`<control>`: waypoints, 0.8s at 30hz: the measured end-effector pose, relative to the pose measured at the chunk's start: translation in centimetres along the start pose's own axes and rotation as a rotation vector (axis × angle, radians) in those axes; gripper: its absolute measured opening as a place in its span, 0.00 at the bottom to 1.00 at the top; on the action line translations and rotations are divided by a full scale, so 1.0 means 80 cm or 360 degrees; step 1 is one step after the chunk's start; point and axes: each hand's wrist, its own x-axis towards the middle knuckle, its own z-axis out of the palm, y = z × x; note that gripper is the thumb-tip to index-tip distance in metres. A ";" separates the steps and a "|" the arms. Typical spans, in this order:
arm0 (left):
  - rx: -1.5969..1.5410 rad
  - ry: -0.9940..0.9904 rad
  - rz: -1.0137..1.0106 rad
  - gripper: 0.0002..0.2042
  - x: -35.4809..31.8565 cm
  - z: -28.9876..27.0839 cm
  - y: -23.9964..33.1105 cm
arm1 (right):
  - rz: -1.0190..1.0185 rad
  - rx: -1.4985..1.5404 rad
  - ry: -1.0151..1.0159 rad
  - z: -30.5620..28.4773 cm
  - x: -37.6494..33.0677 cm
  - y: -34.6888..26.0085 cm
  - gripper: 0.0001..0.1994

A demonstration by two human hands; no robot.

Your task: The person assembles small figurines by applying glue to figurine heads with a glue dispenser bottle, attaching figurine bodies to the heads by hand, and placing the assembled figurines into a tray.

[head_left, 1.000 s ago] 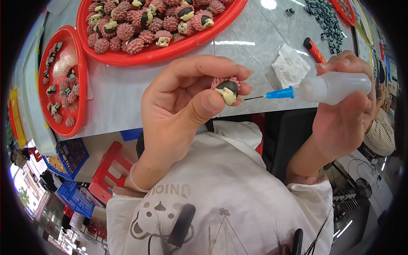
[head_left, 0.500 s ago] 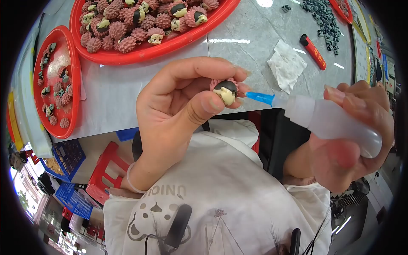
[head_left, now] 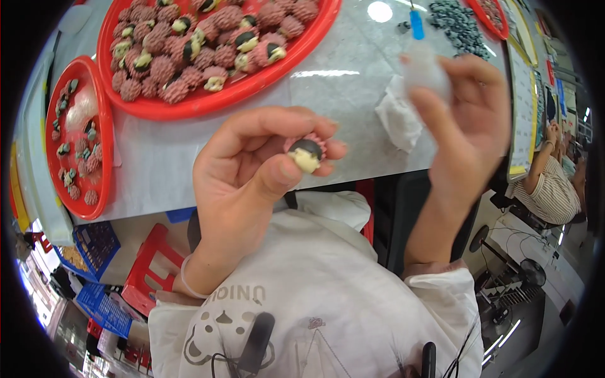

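A pale grey, glossy table (head_left: 353, 107) carries the things. A large round red tray (head_left: 208, 104) lies on it toward the far side, heaped with small pink spiky figures. A smaller red tray (head_left: 106, 135) sits to its left near the table's edge, holding fewer, darker pieces. A crumpled white tissue (head_left: 397, 120) lies on the bare top to the right. Farther off, a heap of small dark grey pieces (head_left: 457, 22) rests on the surface.

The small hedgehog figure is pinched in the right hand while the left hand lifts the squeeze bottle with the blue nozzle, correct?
Hands are swapped: the head view shows the hedgehog figure in the left hand, the squeeze bottle in the right hand.
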 end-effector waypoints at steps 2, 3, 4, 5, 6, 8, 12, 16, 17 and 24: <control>-0.0104 0.0031 0.0041 0.17 -0.001 -0.001 0.000 | -0.0152 -0.0253 -0.0082 0.014 0.010 0.011 0.17; -0.0084 0.0058 0.0008 0.17 -0.002 -0.001 0.000 | -0.0124 -0.0446 -0.0225 0.026 0.013 0.013 0.17; -0.0096 0.0041 0.0021 0.17 -0.003 -0.001 0.001 | -0.0093 -0.0644 -0.0362 0.030 0.016 0.012 0.16; -0.0087 0.0047 0.0015 0.17 -0.004 -0.002 0.002 | -0.0108 -0.0660 -0.0358 0.028 0.017 0.013 0.16; -0.0077 0.0056 0.0009 0.17 -0.003 -0.003 0.002 | -0.0093 -0.0587 -0.0433 0.026 0.018 0.015 0.16; -0.0065 0.0056 0.0028 0.17 -0.004 -0.007 0.005 | -0.0084 -0.0515 -0.0516 0.015 0.025 0.014 0.15; -0.0063 0.0096 -0.0008 0.17 -0.006 -0.004 0.007 | -0.0149 -0.0489 -0.0347 -0.030 0.061 0.030 0.14; -0.0116 0.0048 -0.0013 0.18 -0.004 0.001 0.009 | -0.0238 -0.0996 -0.0293 -0.020 0.076 0.052 0.09; -0.0130 0.0021 -0.0011 0.18 -0.005 0.000 0.010 | -0.0344 -0.0942 -0.0257 -0.023 0.075 0.051 0.09; -0.0239 -0.0007 -0.0112 0.19 -0.010 -0.005 0.014 | 0.0138 0.0533 -0.0303 -0.040 0.017 -0.013 0.09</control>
